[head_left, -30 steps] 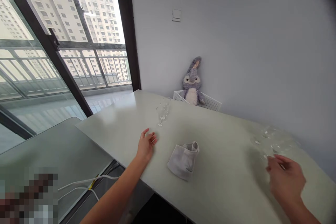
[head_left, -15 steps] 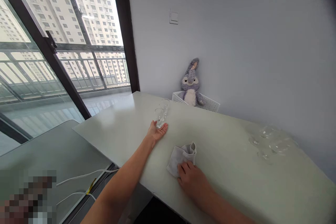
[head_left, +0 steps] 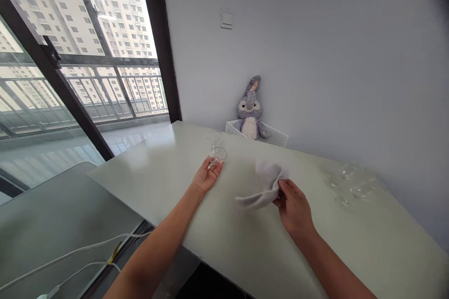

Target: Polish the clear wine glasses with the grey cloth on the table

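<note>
Left hand (head_left: pixel 209 176), centre frame, fingers closed around a tilted glass (head_left: pixel 219 155); right hand (head_left: pixel 294 205), right of centre, pinches a grey cloth (head_left: pixel 271 181) over the table (head_left: pixel 259 252); more glasses (head_left: pixel 361 190) at middle right.

Landmark: grey cloth (head_left: pixel 268 186). Left of it, a passage over the tabletop (head_left: pixel 231 238), bounded by the left hand (head_left: pixel 207 175) holding a clear glass (head_left: pixel 220 153); a second glass (head_left: pixel 215 137) blocks farther out. Beyond cloth: room up to the white basket (head_left: pixel 278 137). Right of cloth: right hand (head_left: pixel 294 205) and forearm obstruct; past them, more room, then clustered fragile-looking glasses (head_left: pixel 362 190).
</note>
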Demonstrator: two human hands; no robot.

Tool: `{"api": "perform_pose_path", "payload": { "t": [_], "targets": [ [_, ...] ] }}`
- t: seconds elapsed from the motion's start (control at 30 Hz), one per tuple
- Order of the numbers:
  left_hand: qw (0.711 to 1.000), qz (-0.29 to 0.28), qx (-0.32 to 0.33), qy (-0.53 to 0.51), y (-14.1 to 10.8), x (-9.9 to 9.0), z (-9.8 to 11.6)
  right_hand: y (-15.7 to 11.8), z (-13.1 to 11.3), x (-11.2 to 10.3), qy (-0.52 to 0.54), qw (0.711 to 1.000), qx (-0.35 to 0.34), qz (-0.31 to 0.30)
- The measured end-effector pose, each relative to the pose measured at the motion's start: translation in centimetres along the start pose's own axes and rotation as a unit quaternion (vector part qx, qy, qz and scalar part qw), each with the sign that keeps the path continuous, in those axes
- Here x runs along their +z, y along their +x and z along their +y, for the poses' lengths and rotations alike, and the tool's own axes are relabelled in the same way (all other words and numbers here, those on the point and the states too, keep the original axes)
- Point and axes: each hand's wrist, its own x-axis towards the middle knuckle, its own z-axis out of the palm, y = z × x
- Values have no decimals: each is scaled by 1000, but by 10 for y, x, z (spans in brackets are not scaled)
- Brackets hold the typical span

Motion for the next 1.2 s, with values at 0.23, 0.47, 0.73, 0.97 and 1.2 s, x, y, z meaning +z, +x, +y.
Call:
{"api": "perform_pose_path", "payload": {
  "t": [0.23,0.47,0.73,0.97,1.2],
  "targets": [
    [982,-142,55,115,-40,20,-43,-9,-4,43,25,997,-26,-67],
    [912,-156,80,371,-61,20,-52,-9,27,43,-134,954,-2,-267],
    [747,-290,186,568,-70,30,-30,-6,23,23,130,939,149,-281],
    [731,-296,242,565,-78,25,-42,-14,22,19,47,953,113,-276],
    [815,-215,8,539,-82,30,-42,-22,9,4,-444,781,-288,-332]
  ]
}}
